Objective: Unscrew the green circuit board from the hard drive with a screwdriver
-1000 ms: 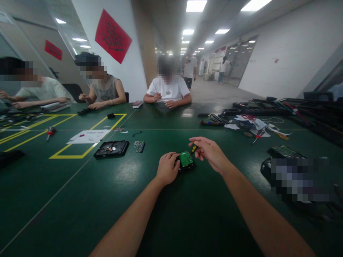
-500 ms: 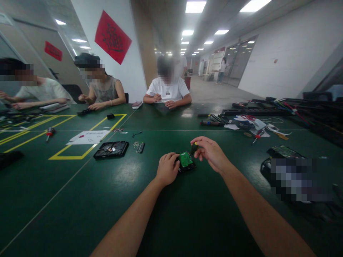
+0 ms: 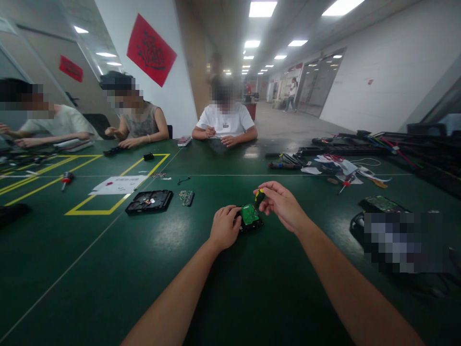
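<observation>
A small hard drive with a green circuit board [image 3: 249, 216] on top lies on the green table [image 3: 108, 269] in front of me. My left hand [image 3: 224, 227] grips its left side with curled fingers. My right hand [image 3: 282, 204] pinches the yellow and black handle of a small screwdriver [image 3: 259, 196]. The tool stands over the board's far right corner.
An opened black drive [image 3: 150, 200] and a loose circuit board [image 3: 187, 196] lie to the left by a yellow taped square. Tools and cables [image 3: 334, 166] crowd the right side. Three people sit across the table. A red-handled screwdriver [image 3: 66, 179] lies far left.
My right hand has lifted slightly and turned with the screwdriver. My left hand has stayed on the drive. People in the far corridor have moved.
</observation>
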`<state>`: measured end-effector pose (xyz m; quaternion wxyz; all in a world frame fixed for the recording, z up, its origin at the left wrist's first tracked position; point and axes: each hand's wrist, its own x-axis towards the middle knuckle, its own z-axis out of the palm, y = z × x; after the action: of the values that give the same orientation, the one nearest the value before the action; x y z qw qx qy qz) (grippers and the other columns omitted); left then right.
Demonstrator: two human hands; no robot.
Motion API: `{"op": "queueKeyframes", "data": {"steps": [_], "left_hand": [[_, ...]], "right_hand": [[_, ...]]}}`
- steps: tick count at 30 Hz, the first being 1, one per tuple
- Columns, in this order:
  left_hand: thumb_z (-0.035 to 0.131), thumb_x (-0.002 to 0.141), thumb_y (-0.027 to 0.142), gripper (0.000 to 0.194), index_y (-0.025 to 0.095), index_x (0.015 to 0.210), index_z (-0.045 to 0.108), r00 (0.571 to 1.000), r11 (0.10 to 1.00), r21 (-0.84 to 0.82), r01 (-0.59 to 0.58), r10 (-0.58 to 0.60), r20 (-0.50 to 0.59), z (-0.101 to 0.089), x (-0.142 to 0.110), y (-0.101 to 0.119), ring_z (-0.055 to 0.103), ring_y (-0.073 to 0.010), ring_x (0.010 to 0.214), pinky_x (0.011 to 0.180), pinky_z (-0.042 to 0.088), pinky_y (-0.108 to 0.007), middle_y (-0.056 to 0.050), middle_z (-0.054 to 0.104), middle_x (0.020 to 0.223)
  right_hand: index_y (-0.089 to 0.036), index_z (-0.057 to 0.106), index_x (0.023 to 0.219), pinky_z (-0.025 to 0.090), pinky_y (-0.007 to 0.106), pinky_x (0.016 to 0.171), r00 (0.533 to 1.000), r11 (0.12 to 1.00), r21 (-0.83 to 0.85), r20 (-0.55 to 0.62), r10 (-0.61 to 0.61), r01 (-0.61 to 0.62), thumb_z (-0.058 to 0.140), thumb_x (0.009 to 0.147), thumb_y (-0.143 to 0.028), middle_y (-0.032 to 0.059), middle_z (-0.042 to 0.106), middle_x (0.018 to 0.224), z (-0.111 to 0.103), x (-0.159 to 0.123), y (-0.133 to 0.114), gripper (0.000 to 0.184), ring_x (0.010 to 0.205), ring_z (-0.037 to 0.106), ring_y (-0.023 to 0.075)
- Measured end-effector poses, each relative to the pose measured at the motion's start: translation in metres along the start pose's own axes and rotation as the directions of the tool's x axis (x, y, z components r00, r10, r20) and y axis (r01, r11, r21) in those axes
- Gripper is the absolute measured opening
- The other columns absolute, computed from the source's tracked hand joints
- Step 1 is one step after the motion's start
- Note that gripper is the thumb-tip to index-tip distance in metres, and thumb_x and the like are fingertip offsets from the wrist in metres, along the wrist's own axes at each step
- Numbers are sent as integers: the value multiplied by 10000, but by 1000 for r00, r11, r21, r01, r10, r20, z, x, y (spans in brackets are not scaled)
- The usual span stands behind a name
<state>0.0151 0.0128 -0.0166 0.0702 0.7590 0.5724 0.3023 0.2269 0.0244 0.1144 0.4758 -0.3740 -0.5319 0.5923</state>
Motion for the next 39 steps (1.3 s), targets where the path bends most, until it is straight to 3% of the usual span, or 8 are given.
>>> {"op": "queueKeyframes", "data": {"steps": [4, 9, 14, 25, 34, 39], "left_hand": [[530, 1015, 296, 354, 266, 1354, 625, 1000, 1000, -5, 2, -2, -5, 0, 0, 0, 561, -273, 1292, 1139, 394, -486, -79, 638, 1374], [526, 1018, 300, 353, 265, 1355, 624, 1000, 1000, 5, 0, 0, -5, 0, 0, 0, 558, -275, 1289, 1138, 395, -488, -77, 637, 1374], [519, 1024, 304, 344, 266, 1350, 624, 1000, 1000, 12, -6, 6, -8, 0, 0, 0, 560, -269, 1284, 1139, 394, -478, -72, 638, 1369], [530, 1015, 304, 347, 266, 1347, 624, 1000, 1000, 3, -3, 3, -11, 1, 0, -2, 560, -272, 1287, 1139, 396, -482, -74, 635, 1376], [527, 1014, 303, 354, 274, 1352, 628, 1000, 1000, -12, -6, 6, -13, 1, 0, -1, 561, -281, 1288, 1133, 399, -502, -80, 639, 1370], [529, 1012, 299, 358, 268, 1357, 623, 1000, 1000, -4, -13, 13, -3, 1, 0, -2, 559, -278, 1289, 1133, 401, -491, -79, 638, 1373]], "right_hand": [[-200, 658, 1019, 479, 258, 554, 1000, 1000, 6, 14, 2, -2, 674, 908, -332, 45, 727, 1008, 0, 0, 0, 173, 635, 659, 125], [-201, 712, 1027, 417, 237, 525, 1000, 996, -88, -8, -25, 24, 712, 883, -360, -5, 644, 759, -3, 2, 2, 214, 605, 584, 114], [-193, 714, 1038, 394, 234, 506, 1000, 992, -124, 8, -14, 15, 720, 882, -387, -8, 625, 716, -4, 2, 2, 248, 594, 563, 116], [-197, 614, 963, 403, 226, 479, 999, 994, -110, -50, -19, 13, 784, 856, -432, -16, 641, 784, -2, 3, 5, 309, 588, 580, 106], [-214, 738, 1069, 408, 228, 440, 1000, 998, -66, 5, 5, -5, 680, 904, -354, 56, 696, 972, -1, 1, 0, 225, 594, 624, 112], [-222, 724, 1093, 459, 236, 465, 1000, 999, -42, 18, 24, -23, 646, 933, -349, 67, 698, 1047, -1, 1, 1, 218, 615, 659, 119]]}}
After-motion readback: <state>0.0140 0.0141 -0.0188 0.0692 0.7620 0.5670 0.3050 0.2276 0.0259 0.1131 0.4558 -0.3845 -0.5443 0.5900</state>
